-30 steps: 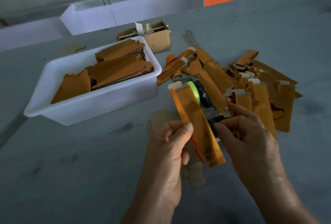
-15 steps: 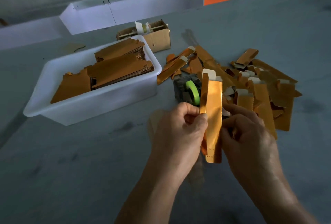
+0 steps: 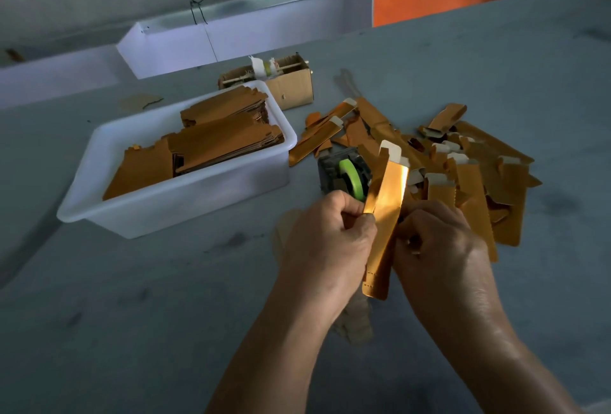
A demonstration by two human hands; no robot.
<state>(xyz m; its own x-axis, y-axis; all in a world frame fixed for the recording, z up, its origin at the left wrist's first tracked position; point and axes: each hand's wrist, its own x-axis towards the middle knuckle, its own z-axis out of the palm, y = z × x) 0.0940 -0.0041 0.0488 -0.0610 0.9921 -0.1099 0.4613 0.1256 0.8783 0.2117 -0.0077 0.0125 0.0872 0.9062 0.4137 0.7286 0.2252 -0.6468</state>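
Both hands hold a long gold carton [image 3: 385,215], half folded, upright above the grey table. My left hand [image 3: 325,245] pinches its left edge with curled fingers. My right hand [image 3: 436,250] grips its right side from behind, fingertips hidden by the carton. The white flap at the carton's top end stands open. Just behind it sits a grey tape dispenser [image 3: 344,173] with a green roll.
A heap of folded gold cartons [image 3: 469,179] lies to the right. A white plastic tub [image 3: 185,202] of flat gold blanks stands on the left. Behind it is a small cardboard box [image 3: 291,86], then white panels and an orange board at the table's far edge.
The carton has swung from leaning left to nearly upright and has been squeezed narrower. My left hand has closed round its left edge, and both hands have drawn together.
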